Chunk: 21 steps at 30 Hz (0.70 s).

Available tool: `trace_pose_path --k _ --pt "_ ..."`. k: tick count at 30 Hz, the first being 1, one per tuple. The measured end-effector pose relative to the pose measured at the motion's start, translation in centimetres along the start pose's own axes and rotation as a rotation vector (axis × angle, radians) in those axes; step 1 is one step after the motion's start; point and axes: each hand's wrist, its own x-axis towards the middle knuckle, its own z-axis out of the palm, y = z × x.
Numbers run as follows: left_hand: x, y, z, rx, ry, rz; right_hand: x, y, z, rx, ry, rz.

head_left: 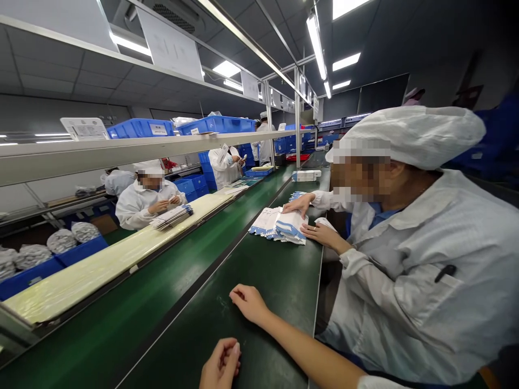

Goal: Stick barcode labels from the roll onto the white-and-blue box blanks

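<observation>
My right hand [249,303] rests on the green table [279,289], its fingers curled in loosely and no object showing in them. Nearer to me, at the bottom of the view, my left hand [222,364] is also curled, with the thumb against the fingers; nothing shows in it. Both hands are apart from each other. Farther along the table lies a fanned stack of flat white-and-blue cartons [270,221], under the two hands of a co-worker [405,259] in a white coat and cap on my right.
A green conveyor belt [174,251] runs alongside the table to the left. Beyond it a yellowish ledge [121,248] carries a stack of cartons [172,216]. Overhead, a shelf [121,154] holds blue bins [219,125]. More white-and-blue cartons [306,175] lie farther down; other people work across the line.
</observation>
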Motion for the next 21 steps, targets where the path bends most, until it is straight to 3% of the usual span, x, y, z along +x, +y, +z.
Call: trace_pose_path --k 8,11,14,18,21 --pt "-3.3 -0.5 -1.3 0.172 0.095 0.001 -0.5 -0.6 0.1 -0.19 -0.018 -0.095" --pt "-6.1 -0.1 -1.6 0.243 0.159 -0.002 -1.4 -1.5 0.9 -0.245 -0.076 -0.189" --pt "-9.9 -0.1 -1.5 0.307 0.282 0.052 -3.0 -2.5 2.3 -0.247 -0.212 -0.337" --pt "-15.0 -2.7 -1.0 0.46 0.447 0.073 -4.3 -3.5 5.1 -0.206 -0.434 -0.517" --pt "-19.1 -5.7 -0.4 0.488 0.506 -0.079 -5.0 -4.7 8.1 -0.176 -0.573 -0.625"
